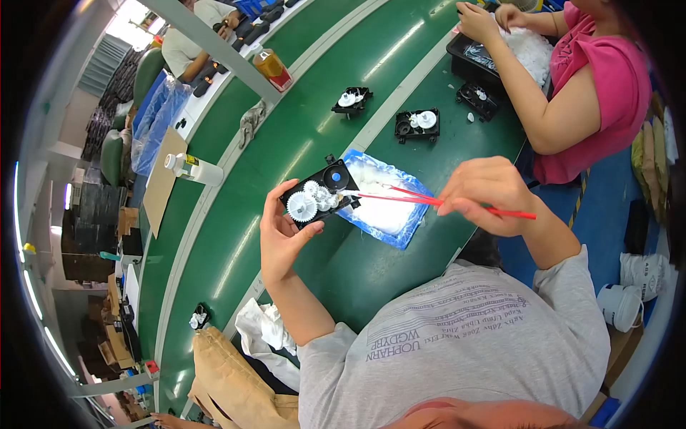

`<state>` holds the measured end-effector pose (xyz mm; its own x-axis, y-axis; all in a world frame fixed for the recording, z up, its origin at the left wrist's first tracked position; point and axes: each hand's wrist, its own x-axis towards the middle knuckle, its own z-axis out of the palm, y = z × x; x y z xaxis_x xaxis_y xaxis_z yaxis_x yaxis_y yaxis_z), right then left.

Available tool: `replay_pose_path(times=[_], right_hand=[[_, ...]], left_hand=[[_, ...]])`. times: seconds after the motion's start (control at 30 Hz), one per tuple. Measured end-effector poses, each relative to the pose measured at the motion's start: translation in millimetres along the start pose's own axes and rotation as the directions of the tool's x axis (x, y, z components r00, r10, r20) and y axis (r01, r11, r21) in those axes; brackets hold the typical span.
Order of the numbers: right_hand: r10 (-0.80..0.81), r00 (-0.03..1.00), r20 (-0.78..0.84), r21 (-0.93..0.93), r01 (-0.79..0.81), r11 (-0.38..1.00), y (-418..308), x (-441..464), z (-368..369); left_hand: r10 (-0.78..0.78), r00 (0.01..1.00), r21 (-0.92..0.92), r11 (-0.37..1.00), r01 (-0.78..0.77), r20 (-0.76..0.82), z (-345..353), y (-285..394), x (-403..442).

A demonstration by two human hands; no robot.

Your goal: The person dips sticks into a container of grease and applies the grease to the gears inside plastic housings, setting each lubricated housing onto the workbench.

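Note:
In my left hand (280, 232) I hold a black gear housing (341, 169), tilted, its open side facing me. White gears (302, 206) sit in it, along with a round black part with a blue centre. My right hand (487, 194) grips long red tweezers (421, 199) with two slim arms spread apart. One tip reaches to the housing's right edge by the gears; whether it touches or holds anything is too small to tell. Beneath the tweezers lies a blue-edged tray or bag (401, 232) of white material.
Two more gear housings (417, 125) (351, 101) stand on the green bench (300, 143), another (477, 100) beside a black bin (468, 57). A co-worker in pink (607, 93) works at right. A white bottle (194, 169), an amber bottle (271, 69) and a rag (251, 123) are farther left.

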<state>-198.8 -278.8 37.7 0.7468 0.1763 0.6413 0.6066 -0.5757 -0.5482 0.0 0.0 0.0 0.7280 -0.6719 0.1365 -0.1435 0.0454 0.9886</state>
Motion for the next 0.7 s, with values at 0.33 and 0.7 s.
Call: replay_pose_path(times=[0.33, 0.7], right_hand=[[-0.012, 0.992, 0.128, -0.047, 0.019, 0.999, -12, 4, 0], [0.374, 0.92, -0.117, 0.484, -0.276, 0.83, 16, -29, 15]], left_hand=[[-0.008, 1.0, 0.022, 1.0, 0.009, -0.02, 1, -1, 2], [-0.08, 0.997, -0.199, 0.977, 0.082, 0.014, -14, -18, 12]])
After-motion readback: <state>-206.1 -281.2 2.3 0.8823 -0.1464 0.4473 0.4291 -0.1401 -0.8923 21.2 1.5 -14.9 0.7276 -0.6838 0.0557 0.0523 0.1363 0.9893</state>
